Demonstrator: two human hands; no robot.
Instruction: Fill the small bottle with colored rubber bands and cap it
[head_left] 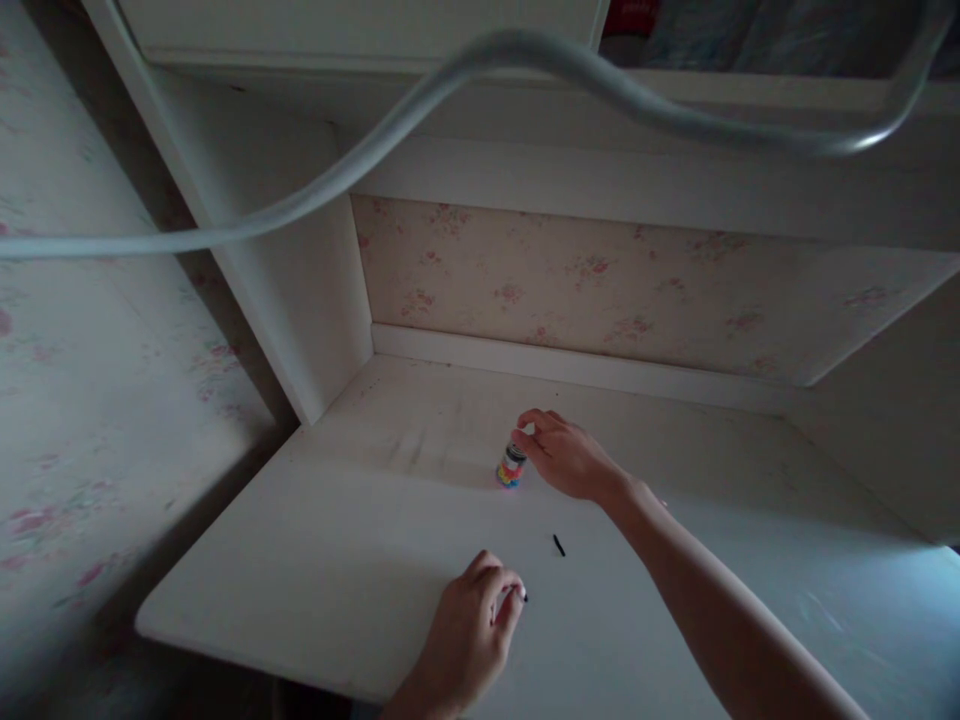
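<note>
A small bottle (pixel 511 468) with a multicoloured lower part and a dark band stands slightly tilted on the white desk. My right hand (pixel 562 452) reaches over from the right, thumb and fingers closed around the bottle's top, which they partly hide. Nearer the front edge, my left hand (pixel 476 620) is closed in a pinch. A tiny dark tip shows between its thumb and forefinger; the rest of that piece is hidden. Between the two hands, a short thin black stick (pixel 559 545) lies loose on the desk, touched by neither.
The white desk (pixel 337 560) has a rounded front left corner. A side panel (pixel 277 230) and a low back ledge (pixel 570 362) bound it. Overhead runs a shelf (pixel 525 170), and a thick pale cable (pixel 315 195) crosses the upper view. Flowered wallpaper (pixel 97 420) covers the left wall.
</note>
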